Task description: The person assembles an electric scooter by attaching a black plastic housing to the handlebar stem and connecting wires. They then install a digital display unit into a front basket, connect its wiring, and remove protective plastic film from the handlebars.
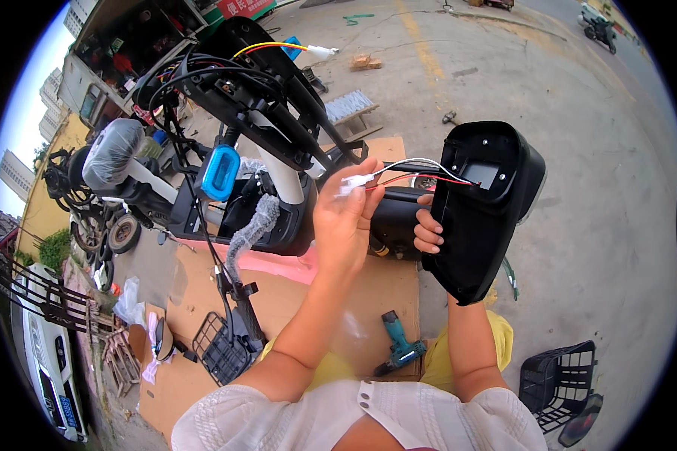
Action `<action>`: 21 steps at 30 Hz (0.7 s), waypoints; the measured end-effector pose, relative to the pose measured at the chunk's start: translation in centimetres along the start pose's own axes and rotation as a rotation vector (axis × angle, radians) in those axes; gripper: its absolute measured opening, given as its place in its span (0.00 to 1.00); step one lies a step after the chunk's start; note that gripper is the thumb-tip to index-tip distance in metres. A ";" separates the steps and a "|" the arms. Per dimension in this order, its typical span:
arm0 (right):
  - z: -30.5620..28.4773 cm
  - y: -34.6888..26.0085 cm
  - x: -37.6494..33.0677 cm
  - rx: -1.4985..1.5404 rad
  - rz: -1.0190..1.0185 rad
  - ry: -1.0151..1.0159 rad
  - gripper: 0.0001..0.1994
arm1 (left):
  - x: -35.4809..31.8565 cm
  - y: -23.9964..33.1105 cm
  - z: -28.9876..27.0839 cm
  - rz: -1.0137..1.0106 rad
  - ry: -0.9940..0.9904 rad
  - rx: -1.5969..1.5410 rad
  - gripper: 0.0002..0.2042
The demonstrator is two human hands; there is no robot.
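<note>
Fingers of the left hand [344, 218] pinched a small white plastic connector [353, 183] at the end of thin red, black and white wires [421, 169], the grip closed tight on it just above the palm. Those wires ran rightward into the hollow back of a black plastic headlight housing [485, 210], which the right hand [429, 229] held upright by its left edge, fingers curled around the rim and clamped on it. Both were raised in front of the person, above a sheet of brown cardboard [368, 293] spread on the concrete ground [579, 150].

Just left of the hands stood a black electric scooter [256, 150] with its front panels off, loose cables showing, and a blue-rimmed oval part [219, 173] on its frame. A teal cordless drill [399, 347] lay on the cardboard below the forearms. One black wire basket [220, 349] sat at the lower left, another black wire basket [560, 383] at the lower right.
</note>
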State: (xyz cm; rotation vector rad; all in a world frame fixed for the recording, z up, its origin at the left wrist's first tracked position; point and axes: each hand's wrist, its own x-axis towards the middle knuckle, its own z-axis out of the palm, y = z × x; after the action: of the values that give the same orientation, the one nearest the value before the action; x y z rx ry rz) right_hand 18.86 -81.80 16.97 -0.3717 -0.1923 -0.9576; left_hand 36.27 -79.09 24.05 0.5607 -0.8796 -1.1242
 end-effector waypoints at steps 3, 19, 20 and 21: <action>0.1 0.4 -0.1 0.023 -0.001 0.036 0.30 | 0.2 -0.2 -1.0 0.016 0.073 0.028 0.11; -1.6 1.6 0.1 0.119 0.048 0.012 0.26 | 0.3 0.0 -1.1 0.191 0.187 0.552 0.12; -1.2 1.6 0.1 0.122 0.042 0.008 0.26 | 0.4 -0.2 -0.9 0.190 0.181 0.587 0.12; -1.1 1.6 0.2 0.126 0.034 0.002 0.27 | 0.5 -0.2 -0.8 0.162 0.178 0.577 0.12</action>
State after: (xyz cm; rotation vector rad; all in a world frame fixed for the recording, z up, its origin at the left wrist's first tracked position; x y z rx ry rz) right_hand 20.29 -81.61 15.67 -0.2576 -0.2420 -0.9076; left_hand 36.84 -79.64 23.58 1.0264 -1.0744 -0.6515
